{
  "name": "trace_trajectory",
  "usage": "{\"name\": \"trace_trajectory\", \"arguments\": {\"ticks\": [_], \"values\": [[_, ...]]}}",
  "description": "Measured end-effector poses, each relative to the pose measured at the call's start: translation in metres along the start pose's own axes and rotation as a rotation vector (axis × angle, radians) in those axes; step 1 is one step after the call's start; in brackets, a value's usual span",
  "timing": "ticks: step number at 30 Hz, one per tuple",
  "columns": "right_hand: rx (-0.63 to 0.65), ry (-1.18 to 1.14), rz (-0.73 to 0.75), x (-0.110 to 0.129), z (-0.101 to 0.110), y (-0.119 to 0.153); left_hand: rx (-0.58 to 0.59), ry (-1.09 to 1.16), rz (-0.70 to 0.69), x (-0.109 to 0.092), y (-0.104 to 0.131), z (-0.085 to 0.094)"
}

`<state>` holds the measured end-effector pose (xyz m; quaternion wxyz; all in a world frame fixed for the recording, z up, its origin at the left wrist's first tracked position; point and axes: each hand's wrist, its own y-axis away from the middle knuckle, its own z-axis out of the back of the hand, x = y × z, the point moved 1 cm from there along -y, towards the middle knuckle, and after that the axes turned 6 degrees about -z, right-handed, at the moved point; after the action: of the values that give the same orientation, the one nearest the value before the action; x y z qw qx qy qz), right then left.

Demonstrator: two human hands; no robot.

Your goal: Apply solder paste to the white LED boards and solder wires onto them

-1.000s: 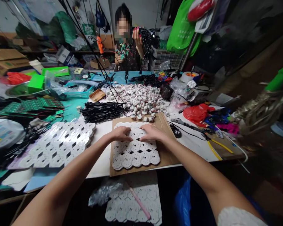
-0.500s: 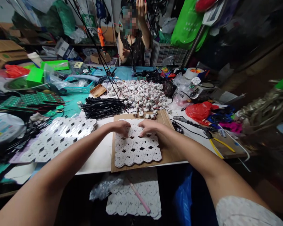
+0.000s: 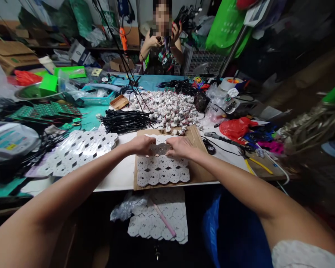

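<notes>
A white panel of circuit boards (image 3: 163,172), with diamond-shaped cutouts and a scalloped edge, lies on a piece of cardboard (image 3: 205,175) at the table's front edge. My left hand (image 3: 143,144) and my right hand (image 3: 179,147) are closed near its far part. Between them they pinch a greyer strip of board (image 3: 160,149), which looks tilted up. Whether this strip is still joined to the panel I cannot tell. Fingertips are partly hidden. Beyond my hands lies a heap of small white parts with wires (image 3: 170,108).
Left are more white panels (image 3: 72,152) and a bundle of black cables (image 3: 127,121). Right are a soldering iron (image 3: 222,137) and yellow-handled pliers (image 3: 258,165). Below the table edge, a pink stick (image 3: 164,220) lies on further panels (image 3: 145,227). A person (image 3: 162,41) handles wired parts opposite.
My hands have gone from resting on the panel to pinching a strip at its far part, which now looks tilted and darker. The person opposite has lowered a raised hand.
</notes>
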<state>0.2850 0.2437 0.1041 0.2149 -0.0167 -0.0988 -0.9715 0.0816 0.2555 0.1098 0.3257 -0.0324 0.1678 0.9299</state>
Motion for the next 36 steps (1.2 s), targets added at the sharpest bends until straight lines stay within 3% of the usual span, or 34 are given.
{"name": "trace_trajectory", "arguments": {"ticks": [4,6,10,13,18,21,23,25,27,33,36], "values": [[0.040,0.006,0.052,0.001,0.024,0.007,0.077,0.037,0.011,-0.013,0.014,0.019],[0.027,0.010,0.118,0.002,0.037,0.018,0.016,-0.014,-0.012,-0.025,0.027,0.030],[-0.183,0.049,0.135,0.011,0.048,0.053,-0.218,-0.198,0.030,-0.052,0.055,0.035],[-0.241,0.057,0.095,0.021,0.022,0.081,-0.360,-0.253,-0.012,-0.067,0.071,0.004],[-0.339,0.067,0.124,0.035,-0.061,0.119,-0.461,-0.209,-0.069,-0.083,0.093,-0.087],[-0.305,0.077,0.184,0.040,-0.098,0.129,-0.401,-0.169,-0.107,-0.091,0.101,-0.125],[-0.207,0.060,0.221,0.040,-0.106,0.129,-0.281,-0.163,-0.137,-0.094,0.100,-0.134],[-0.093,0.037,0.245,0.038,-0.097,0.123,-0.164,-0.161,-0.145,-0.094,0.096,-0.126],[0.012,0.013,0.266,0.033,-0.072,0.112,-0.084,-0.139,-0.152,-0.088,0.089,-0.101],[0.267,-0.237,0.260,-0.003,0.045,0.051,-0.003,0.240,-0.168,-0.042,0.056,0.026],[0.448,-0.362,0.235,-0.021,0.072,0.009,0.189,0.557,-0.077,-0.015,0.029,0.059]]}}
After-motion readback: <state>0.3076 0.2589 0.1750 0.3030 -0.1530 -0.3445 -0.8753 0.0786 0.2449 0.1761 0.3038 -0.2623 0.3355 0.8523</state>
